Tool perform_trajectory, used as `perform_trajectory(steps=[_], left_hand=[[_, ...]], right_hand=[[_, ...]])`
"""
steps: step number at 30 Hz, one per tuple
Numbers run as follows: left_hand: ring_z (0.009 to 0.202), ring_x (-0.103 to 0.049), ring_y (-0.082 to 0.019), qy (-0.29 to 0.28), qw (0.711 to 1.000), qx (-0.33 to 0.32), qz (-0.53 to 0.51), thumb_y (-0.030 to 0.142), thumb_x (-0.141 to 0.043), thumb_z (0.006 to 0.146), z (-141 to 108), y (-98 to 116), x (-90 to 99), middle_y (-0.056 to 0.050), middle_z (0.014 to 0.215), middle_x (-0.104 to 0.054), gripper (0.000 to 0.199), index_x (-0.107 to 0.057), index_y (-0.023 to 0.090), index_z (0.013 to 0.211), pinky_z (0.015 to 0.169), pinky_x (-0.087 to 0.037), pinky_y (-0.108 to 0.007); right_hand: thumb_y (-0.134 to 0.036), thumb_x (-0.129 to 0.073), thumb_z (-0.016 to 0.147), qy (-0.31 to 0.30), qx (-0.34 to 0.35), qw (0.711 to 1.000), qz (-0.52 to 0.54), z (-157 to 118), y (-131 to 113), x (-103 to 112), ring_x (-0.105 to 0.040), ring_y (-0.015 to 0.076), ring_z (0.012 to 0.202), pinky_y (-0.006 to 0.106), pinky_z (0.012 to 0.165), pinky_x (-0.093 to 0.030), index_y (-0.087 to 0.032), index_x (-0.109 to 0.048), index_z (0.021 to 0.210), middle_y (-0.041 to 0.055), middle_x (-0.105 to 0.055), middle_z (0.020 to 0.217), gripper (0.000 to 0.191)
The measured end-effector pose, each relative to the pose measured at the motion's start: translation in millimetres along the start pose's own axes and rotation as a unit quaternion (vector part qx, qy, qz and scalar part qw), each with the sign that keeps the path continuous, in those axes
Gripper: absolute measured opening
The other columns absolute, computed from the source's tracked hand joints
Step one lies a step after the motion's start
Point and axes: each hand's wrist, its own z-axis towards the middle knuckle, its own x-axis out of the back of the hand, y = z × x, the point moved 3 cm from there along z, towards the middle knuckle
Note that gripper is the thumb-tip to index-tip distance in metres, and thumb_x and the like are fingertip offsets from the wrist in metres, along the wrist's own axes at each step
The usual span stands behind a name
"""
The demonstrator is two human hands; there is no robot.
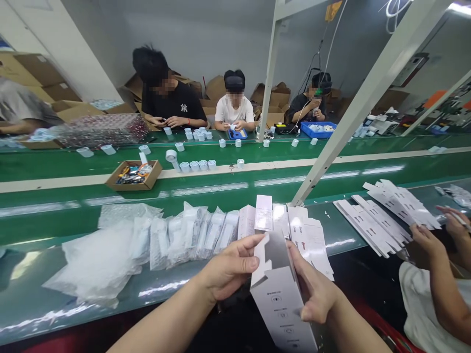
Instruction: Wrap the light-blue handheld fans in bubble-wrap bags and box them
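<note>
A tall white printed box [281, 306] is held in front of me, its top end open with flaps standing up. My left hand [235, 264] pinches a top flap between thumb and fingers. Against the box's right side, my right hand [312, 284] grips with the thumb on the front edge. Just beyond lie flat white cartons [309, 240] and small upright white boxes [264, 212]. To their left is a row of bubble-wrapped items [191, 233], beside a pile of empty bubble bags [99, 260].
A green conveyor [221, 189] carries white cups [194, 166] and a cardboard box of tools [134, 175]. A slanted metal post [331, 142] rises at right. Several people sit across; another person's hands [429, 240] touch flat cartons [371, 220] at right.
</note>
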Motion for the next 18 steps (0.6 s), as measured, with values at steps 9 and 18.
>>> perform_trajectory(steps=[9, 18], left_hand=[[0.060, -0.059, -0.014, 0.270, 0.959, -0.087, 0.004, 0.034, -0.077, 0.069, 2, -25, -9.4, 0.001, 0.064, -0.066, 0.027, -0.071, 0.016, 0.087, 0.060, -0.046, -0.025], [0.099, -0.065, -0.022, 0.058, 0.992, -0.086, -0.071, 0.039, -0.085, 0.065, 17, -16, -6.2, -0.006, 0.112, -0.069, 0.049, -0.068, 0.024, 0.108, 0.084, -0.050, -0.033]], right_hand=[[-0.027, -0.073, 0.077, 0.134, 0.105, 0.870, -0.462, -11, -28, -28, -0.041, 0.0426, 0.133, 0.059, 0.099, -0.046, -0.033, -0.022, 0.147, 0.0189, -0.028, 0.150, 0.087], [-0.018, -0.077, 0.059, 0.086, 0.036, 0.948, -0.305, 5, -37, 23, -0.058, 0.0278, 0.105, 0.041, 0.087, -0.053, -0.025, -0.049, 0.093, 0.0057, -0.053, 0.107, 0.045]])
